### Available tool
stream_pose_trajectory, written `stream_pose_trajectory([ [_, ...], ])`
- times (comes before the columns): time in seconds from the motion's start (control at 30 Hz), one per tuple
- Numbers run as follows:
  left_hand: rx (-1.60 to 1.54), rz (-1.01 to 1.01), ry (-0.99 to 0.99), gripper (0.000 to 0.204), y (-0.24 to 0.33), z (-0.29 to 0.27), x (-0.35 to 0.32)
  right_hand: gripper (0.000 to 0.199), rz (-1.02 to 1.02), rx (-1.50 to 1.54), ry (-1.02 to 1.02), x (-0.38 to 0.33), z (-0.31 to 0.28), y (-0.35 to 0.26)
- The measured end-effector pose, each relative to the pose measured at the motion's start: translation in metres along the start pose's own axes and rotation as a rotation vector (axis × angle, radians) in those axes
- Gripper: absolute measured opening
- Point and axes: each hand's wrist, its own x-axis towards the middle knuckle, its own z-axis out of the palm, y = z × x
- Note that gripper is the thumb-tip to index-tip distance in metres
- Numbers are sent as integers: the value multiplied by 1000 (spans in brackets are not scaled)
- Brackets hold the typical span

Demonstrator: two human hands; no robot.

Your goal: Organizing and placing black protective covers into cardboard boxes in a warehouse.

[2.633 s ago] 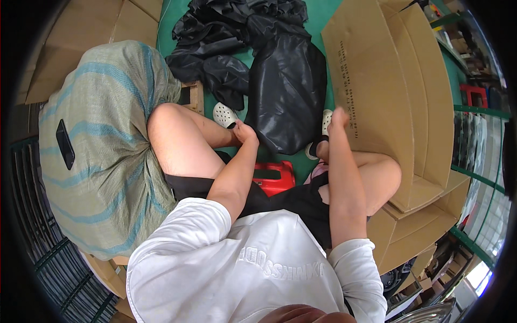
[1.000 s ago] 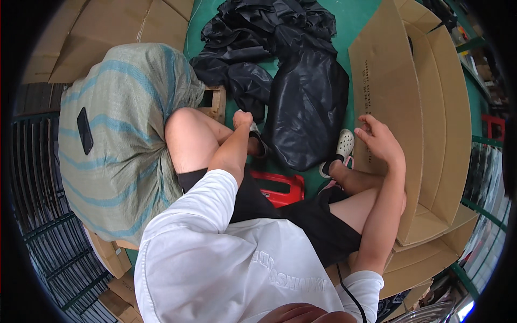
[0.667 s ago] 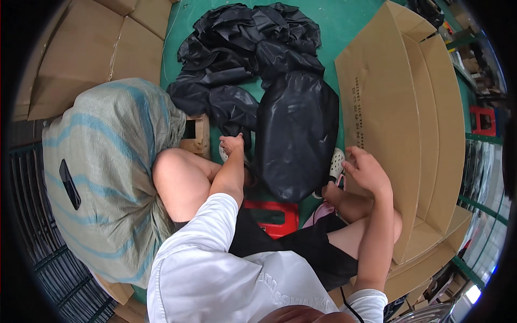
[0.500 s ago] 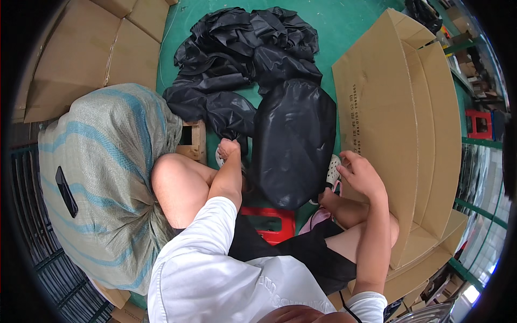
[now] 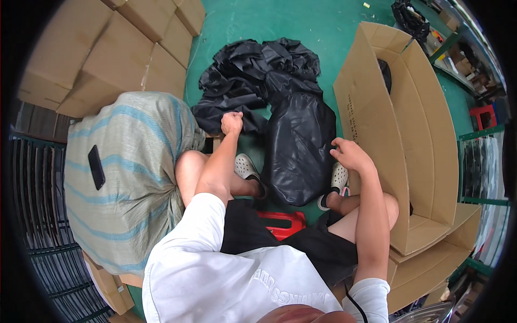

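Note:
A stuffed black bag (image 5: 300, 153) with a shiny, wrinkled surface stands between my legs. Beyond it and to its left, a crumpled heap of black plastic-like sheeting (image 5: 237, 70) lies on the green floor, some of it reaching up to the bag. My left hand (image 5: 232, 123) is closed in a fist on the near left part of this sheeting. At the bag's right side is my right hand (image 5: 351, 155), its fingers loosely bent and apart, with nothing seen in it. Whether its fingertips touch the bag, I cannot tell.
To my left a bulging woven sack (image 5: 129, 188) carries a phone (image 5: 96, 167); stacked cardboard boxes (image 5: 113, 59) rise behind it. A tall open carton (image 5: 377, 118) stands close on the right, with a dark item inside. Under me shows a red stool (image 5: 285, 223).
My left hand has moved farther away from me with the sheeting. My right hand has come up and closer to the bag's side. The whole view has shifted as well.

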Motion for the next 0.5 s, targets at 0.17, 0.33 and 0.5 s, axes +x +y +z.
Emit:
stream_pose_trajectory([
  [0.17, -283, 347, -51, 36, 55, -81, 11, 38, -87, -3, 72, -5, 7, -6],
  [0.33, -962, 377, -454, 33, 117, -155, -78, 43, -183, 44, 110, -14, 12, -19],
  [0.5, -1078, 294, -617, 32, 129, -192, -153, 81, -688, 157, 533, -37, 28, -66],
])
